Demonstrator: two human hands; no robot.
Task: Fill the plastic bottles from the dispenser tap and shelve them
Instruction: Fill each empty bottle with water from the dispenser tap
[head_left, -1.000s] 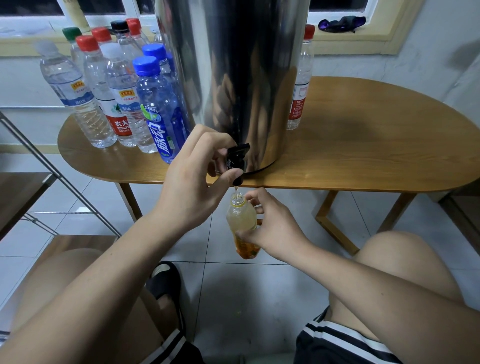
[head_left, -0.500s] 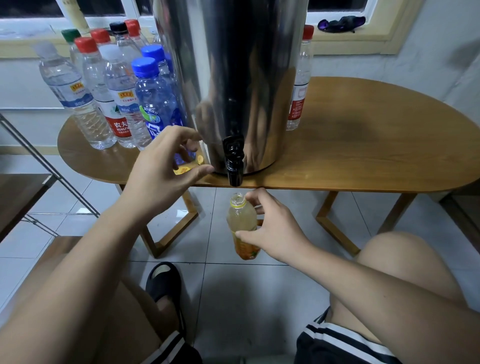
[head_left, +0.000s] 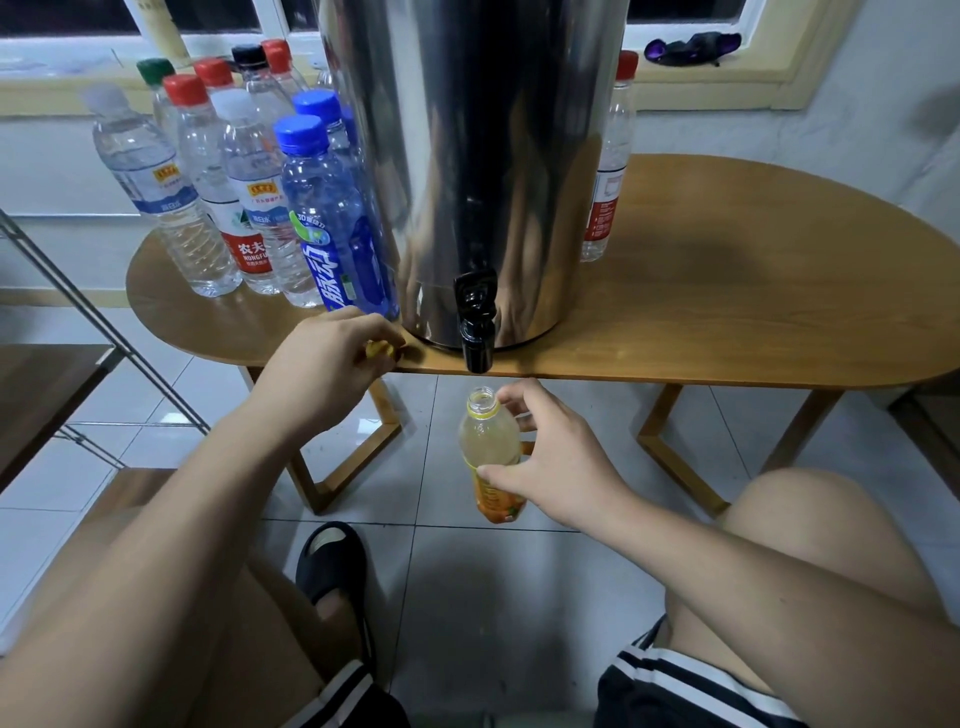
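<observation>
Thin clear plastic, pale yellow with drink, sits in our right hand (head_left: 563, 457). The thumb and curled fingers clasp the small bottle (head_left: 488, 447) round its shoulder, just above the orange label. Its mouth is uncapped and stands at six o'clock from the black tap (head_left: 475, 322), close under the spout but not touching it; no stream shows.

The bottle looks full nearly to the neck, so we judge it heavy for its size and soft in the wall. A hard squeeze would push drink out of the open mouth. The stiffer shoulder and neck ring are the place to hold, with the bottle upright until it is closed.

At nine o'clock from the tap our left hand (head_left: 332, 374) lies at the edge of the wooden table (head_left: 727, 291). It pinches something small and yellow, probably the cap (head_left: 381, 349), though the fingers hide most of it.

The print on the orange label is too small to read. At ten o'clock from the tap stand capped bottles. The blue bottle (head_left: 332, 228) bears large white Chinese characters, and a red label (head_left: 252, 252) reads "农夫" over "NONGFU". At two o'clock, behind the steel dispenser (head_left: 478, 156), a red-capped bottle (head_left: 608, 171) carries print we cannot read. The shelf (head_left: 41, 384) waits at the far nine o'clock edge.
</observation>
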